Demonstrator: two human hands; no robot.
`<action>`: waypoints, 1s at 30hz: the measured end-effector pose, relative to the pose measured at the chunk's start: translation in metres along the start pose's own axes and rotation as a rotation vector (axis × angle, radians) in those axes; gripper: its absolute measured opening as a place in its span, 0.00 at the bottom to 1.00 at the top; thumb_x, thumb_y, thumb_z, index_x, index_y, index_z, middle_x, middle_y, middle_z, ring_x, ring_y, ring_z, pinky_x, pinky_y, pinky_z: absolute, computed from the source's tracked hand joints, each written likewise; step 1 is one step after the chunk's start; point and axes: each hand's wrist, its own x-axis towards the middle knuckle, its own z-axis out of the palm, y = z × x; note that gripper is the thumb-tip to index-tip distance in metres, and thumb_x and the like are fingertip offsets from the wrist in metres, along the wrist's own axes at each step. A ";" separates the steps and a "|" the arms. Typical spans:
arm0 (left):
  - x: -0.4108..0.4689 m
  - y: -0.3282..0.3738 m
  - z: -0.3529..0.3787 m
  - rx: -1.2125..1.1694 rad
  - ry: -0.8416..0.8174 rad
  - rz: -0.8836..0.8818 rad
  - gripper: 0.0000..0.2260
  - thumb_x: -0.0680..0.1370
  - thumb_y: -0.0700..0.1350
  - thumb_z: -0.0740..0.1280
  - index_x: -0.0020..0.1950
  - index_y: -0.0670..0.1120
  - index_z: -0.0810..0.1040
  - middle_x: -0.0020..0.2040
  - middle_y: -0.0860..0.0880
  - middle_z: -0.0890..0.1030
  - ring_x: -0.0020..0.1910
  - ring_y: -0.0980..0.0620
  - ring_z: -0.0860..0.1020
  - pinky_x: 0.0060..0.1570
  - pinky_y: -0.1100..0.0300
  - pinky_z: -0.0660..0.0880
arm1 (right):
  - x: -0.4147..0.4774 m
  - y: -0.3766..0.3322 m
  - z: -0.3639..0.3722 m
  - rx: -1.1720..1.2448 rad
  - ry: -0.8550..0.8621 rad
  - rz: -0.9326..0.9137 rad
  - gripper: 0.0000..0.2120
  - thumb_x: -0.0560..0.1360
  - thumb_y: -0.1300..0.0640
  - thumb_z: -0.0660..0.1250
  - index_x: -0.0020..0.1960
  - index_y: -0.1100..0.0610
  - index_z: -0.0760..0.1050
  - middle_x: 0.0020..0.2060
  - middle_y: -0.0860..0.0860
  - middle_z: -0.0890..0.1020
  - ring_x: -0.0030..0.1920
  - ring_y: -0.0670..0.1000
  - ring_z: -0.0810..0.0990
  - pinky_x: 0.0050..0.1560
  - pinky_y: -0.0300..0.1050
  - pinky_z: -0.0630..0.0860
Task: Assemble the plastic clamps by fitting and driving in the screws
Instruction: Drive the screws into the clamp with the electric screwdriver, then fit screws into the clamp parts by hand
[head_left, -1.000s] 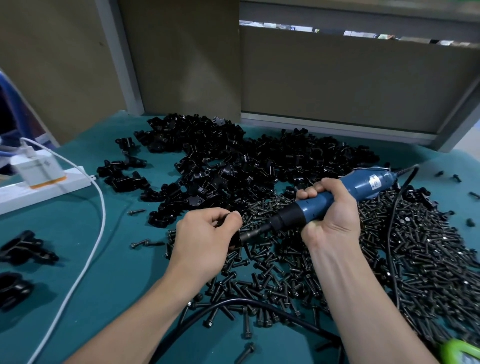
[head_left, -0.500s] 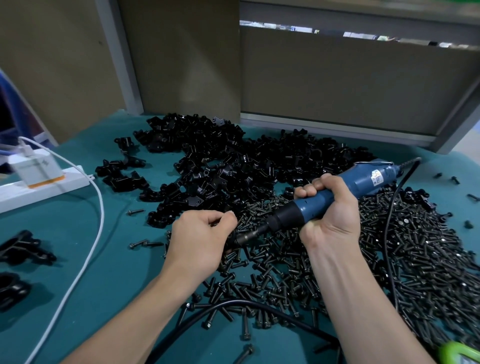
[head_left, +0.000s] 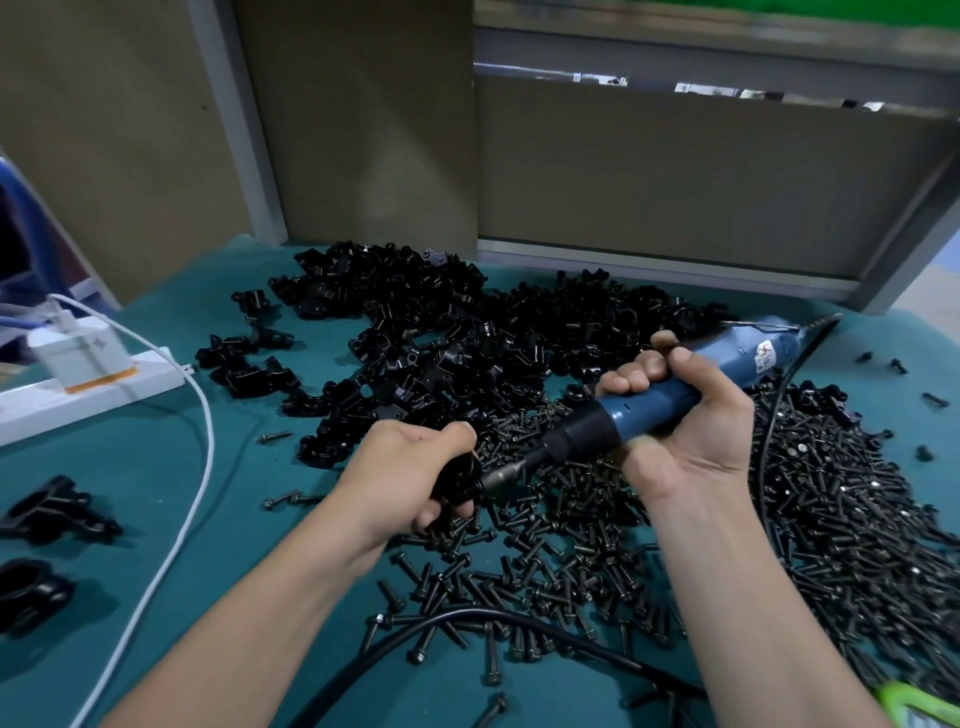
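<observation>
my left hand (head_left: 402, 478) grips a black clamp (head_left: 458, 480) above the screw pile (head_left: 649, 519) | my right hand (head_left: 680, 421) is wrapped round the blue screwdriver (head_left: 649, 402), bit tip against the clamp | loose clamp pile (head_left: 441, 343) behind on the teal table (head_left: 156, 467)

We've got a matt teal cloth-like table cover (head_left: 156, 467) here. The heap of black plastic clamp halves (head_left: 441, 332) shines glossy, the black plastic clamp (head_left: 460, 475) at the bit just as slick, while the dark metal screws (head_left: 831, 519) glint duller. The blue plastic electric screwdriver (head_left: 649, 410) looks smooth and satin, its bit (head_left: 506, 473) bare grey metal. The white plastic power strip (head_left: 150, 371) gleams, and the brown board panels (head_left: 363, 130) are matt
</observation>
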 end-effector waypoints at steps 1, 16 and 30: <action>0.000 0.002 -0.001 0.015 -0.040 -0.019 0.21 0.80 0.52 0.66 0.48 0.32 0.80 0.35 0.37 0.85 0.19 0.52 0.67 0.20 0.67 0.63 | 0.000 -0.001 -0.001 -0.003 0.001 0.004 0.06 0.68 0.63 0.64 0.45 0.60 0.75 0.31 0.51 0.71 0.29 0.50 0.71 0.36 0.41 0.75; -0.001 0.023 -0.054 -0.315 0.082 -0.008 0.16 0.84 0.52 0.64 0.51 0.42 0.83 0.38 0.41 0.85 0.24 0.53 0.68 0.20 0.65 0.59 | -0.009 0.002 0.006 -0.092 0.384 0.190 0.16 0.74 0.56 0.67 0.58 0.62 0.73 0.43 0.58 0.77 0.40 0.57 0.80 0.48 0.54 0.82; -0.112 0.004 -0.091 -0.291 0.403 0.266 0.06 0.78 0.46 0.75 0.48 0.59 0.87 0.43 0.57 0.85 0.40 0.61 0.78 0.40 0.74 0.73 | -0.058 0.073 0.057 -2.079 0.207 -0.246 0.16 0.80 0.44 0.68 0.65 0.47 0.75 0.34 0.46 0.80 0.33 0.51 0.77 0.34 0.46 0.72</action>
